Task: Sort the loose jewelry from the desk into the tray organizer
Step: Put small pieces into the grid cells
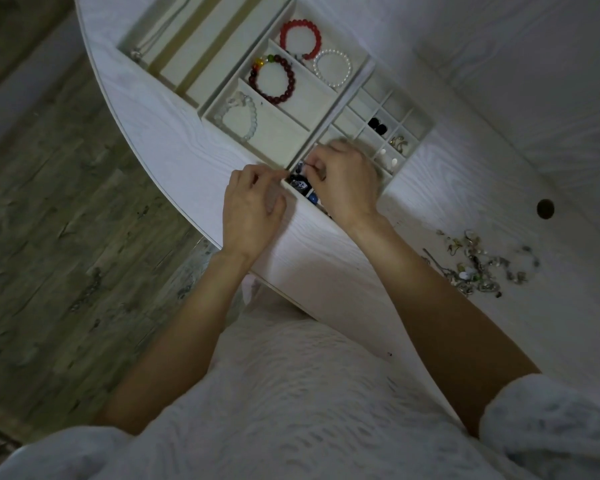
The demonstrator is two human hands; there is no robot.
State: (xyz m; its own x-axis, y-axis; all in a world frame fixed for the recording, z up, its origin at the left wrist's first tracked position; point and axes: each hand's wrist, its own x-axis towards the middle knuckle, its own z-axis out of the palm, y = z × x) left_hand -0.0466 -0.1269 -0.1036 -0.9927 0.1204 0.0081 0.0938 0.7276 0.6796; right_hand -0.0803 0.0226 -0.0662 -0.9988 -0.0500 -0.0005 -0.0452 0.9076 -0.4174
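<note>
Both your hands are at the near corner of the tray organizer (355,86), over its front compartment where dark and blue-white beads (300,183) lie; your left hand (252,206) has its fingers curled with thumb and forefinger pinched, and your right hand (345,181) pinches too, seemingly a thin strand or wire between them, though it is too fine and blurred to be sure. Treat it as light, limp and easily snagged: I judge it best to hold it near its ends and let the beads hang, not to pull against the divider. The remaining loose jewelry (478,268) sits as a tangled pile on the desk (194,143) to your right, well apart from the tray; expect small hooks and chains to cling together, so lift single pieces by a solid part. The desk edge runs just beside your left wrist, so anything dropped there could roll to the floor (66,220). Open desk lies between pile and tray for carrying across, and several small grid cells look unfilled
</note>
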